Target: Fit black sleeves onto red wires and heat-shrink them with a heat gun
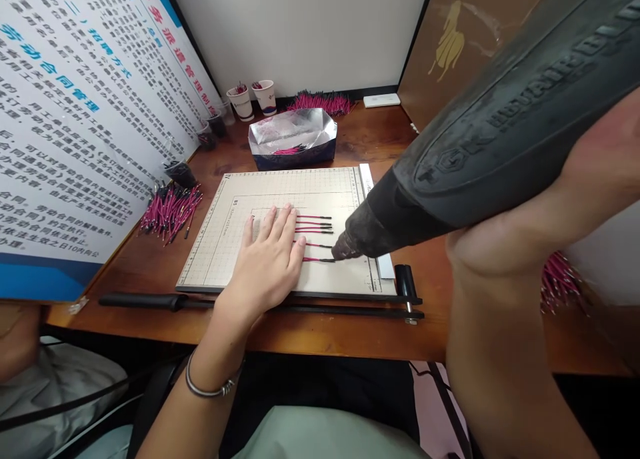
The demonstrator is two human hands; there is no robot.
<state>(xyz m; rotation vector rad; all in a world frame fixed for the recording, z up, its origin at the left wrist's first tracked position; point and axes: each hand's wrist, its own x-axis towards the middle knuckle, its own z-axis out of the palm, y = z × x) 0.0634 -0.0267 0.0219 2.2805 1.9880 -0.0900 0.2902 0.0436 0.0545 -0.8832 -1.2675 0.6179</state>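
My left hand lies flat with fingers spread on a gridded paper trimmer board. Under its fingers run several short red wires side by side, their black-sleeved ends pointing right. My right hand is wrapped around the body of a large black hot air blower, close to the camera. The tapered nozzle points down and left, right by the black end of the nearest wire. Whether the nozzle touches that end I cannot tell.
A foil-lined box with red wires stands behind the board. Bundles of red wires lie at left, at the back and at right. Paper cups stand behind. The trimmer's black blade handle lies along the front edge.
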